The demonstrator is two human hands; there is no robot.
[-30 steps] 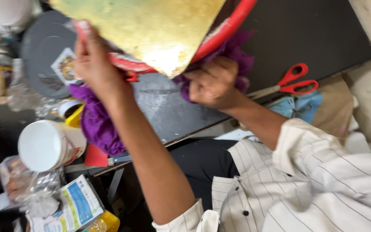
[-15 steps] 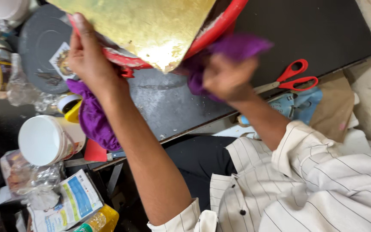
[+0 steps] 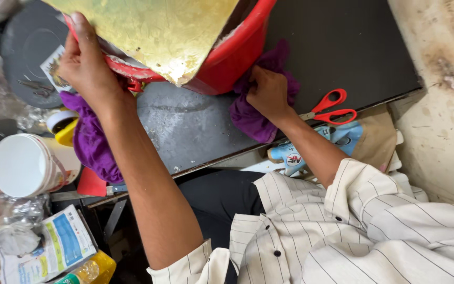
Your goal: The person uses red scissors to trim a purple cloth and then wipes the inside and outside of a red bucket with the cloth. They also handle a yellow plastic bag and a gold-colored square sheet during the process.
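The right hand (image 3: 269,92) is closed on a bunch of purple cloth (image 3: 256,118), pinching it against the dark board (image 3: 195,126) just beside the red basin (image 3: 237,52). The left hand (image 3: 85,66) is clamped on the basin rim, fingers curled over the edge and touching the gold sheet (image 3: 153,31) that lies across the top.

Progress, judged from the layout: the cloth is in contact with the board at the basin's base, and pale dust and streaks remain on the grey area between the two hands, so wiping appears to be under way and incomplete. More purple cloth (image 3: 90,139) hangs under the left forearm at the board's near edge.

Containers: the basin is mostly covered by the gold sheet; its contents cannot be determined from this view. A white tub (image 3: 24,165) lies on its side, well left of the board, with its opening facing the camera and nothing visible inside. A yellow bottle (image 3: 88,271) sits low at left, beside a printed leaflet (image 3: 53,247).

Red-handled scissors (image 3: 332,108) rest on the board, near the right wrist.
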